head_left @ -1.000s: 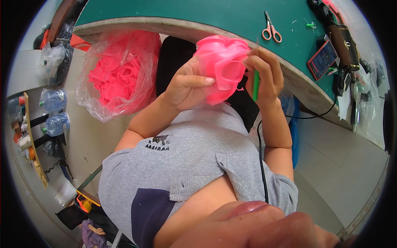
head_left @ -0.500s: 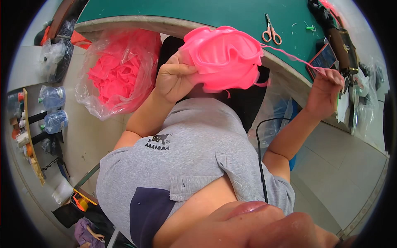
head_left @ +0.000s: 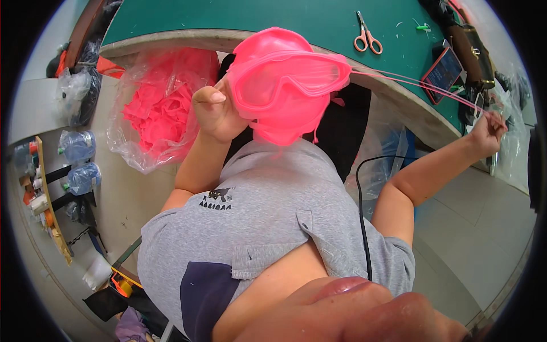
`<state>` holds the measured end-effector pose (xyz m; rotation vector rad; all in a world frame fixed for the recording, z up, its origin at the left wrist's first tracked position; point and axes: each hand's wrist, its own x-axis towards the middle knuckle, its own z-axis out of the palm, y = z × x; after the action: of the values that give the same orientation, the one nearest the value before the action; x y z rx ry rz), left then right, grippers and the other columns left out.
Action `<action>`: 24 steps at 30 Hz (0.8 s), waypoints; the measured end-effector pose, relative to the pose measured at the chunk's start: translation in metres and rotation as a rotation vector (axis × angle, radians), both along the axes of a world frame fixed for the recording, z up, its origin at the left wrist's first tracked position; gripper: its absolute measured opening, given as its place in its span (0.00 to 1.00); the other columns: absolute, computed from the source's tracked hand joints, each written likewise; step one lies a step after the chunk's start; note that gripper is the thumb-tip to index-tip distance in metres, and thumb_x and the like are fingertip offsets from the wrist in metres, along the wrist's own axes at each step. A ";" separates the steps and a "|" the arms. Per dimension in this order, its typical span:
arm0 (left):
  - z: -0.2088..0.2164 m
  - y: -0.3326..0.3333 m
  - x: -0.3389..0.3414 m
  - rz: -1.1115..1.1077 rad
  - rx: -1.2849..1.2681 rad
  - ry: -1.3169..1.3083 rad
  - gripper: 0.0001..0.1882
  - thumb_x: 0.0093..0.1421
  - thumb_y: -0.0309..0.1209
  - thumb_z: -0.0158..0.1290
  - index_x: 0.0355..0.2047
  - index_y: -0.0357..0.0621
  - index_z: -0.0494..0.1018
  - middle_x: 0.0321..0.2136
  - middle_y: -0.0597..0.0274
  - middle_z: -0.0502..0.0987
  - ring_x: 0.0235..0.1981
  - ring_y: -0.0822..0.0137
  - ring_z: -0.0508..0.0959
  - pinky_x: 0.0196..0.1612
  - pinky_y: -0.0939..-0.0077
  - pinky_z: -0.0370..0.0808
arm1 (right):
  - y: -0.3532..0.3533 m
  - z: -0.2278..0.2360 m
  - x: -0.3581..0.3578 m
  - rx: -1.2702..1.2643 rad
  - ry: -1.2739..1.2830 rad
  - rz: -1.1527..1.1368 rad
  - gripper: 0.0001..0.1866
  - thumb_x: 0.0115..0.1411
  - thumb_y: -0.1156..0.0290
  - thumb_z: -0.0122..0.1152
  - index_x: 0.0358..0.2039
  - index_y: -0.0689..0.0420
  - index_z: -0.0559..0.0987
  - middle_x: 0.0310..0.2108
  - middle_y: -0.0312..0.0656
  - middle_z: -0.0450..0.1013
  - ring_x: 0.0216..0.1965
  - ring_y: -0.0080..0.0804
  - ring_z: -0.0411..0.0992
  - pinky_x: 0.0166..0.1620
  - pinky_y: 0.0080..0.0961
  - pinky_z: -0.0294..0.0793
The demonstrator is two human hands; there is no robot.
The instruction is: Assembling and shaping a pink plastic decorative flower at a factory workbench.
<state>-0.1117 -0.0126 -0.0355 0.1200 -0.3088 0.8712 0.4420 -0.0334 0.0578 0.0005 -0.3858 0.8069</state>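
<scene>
Right hand (head_left: 489,134) farther out to the right, pink strand (head_left: 421,85) drawn longer, pink mask-shaped piece (head_left: 290,108) shifted left

Half a second ago the right hand was nearer the phone (head_left: 441,71); now it is out past the table's edge, arm extended. The piece has turned too, its goggle-like frame now facing up toward the camera.

Left hand (head_left: 219,114): partly curled at the piece's left edge, thumb toward the camera, other fingers mostly hidden behind the pink material. Has hold of the piece.

Right hand: closed, fingers bent in, strand pinched at the fingertips. Whether anything else is in the grip, cannot tell. Strand looks doubled, stretched taut from the piece's right corner, passing in front of the phone.

Piece: held up above the lap, overlapping the near edge of the green table (head_left: 228,17) in view. A small pink tail hangs from its lower right.

Surroundings: clear plastic bag (head_left: 122,137) of pink pieces (head_left: 159,114) left of the left hand. Scissors (head_left: 366,33) with pink handles lie on the table, blades pointing away. Black cable (head_left: 360,216) runs over the grey shirt (head_left: 273,188).
</scene>
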 end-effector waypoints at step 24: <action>0.016 -0.009 0.014 0.034 0.188 0.254 0.34 0.50 0.30 0.48 0.58 0.30 0.55 0.52 0.47 0.67 0.55 0.55 0.66 0.57 0.56 0.63 | -0.003 -0.040 -0.311 -0.629 -1.586 0.240 0.06 0.57 0.76 0.60 0.34 0.65 0.76 0.25 0.33 0.72 0.25 0.14 0.66 0.30 0.10 0.67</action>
<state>-0.0980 -0.0218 -0.0194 0.4076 -0.1506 0.8493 0.1307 -0.0367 0.0183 -1.2618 -1.6153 1.0075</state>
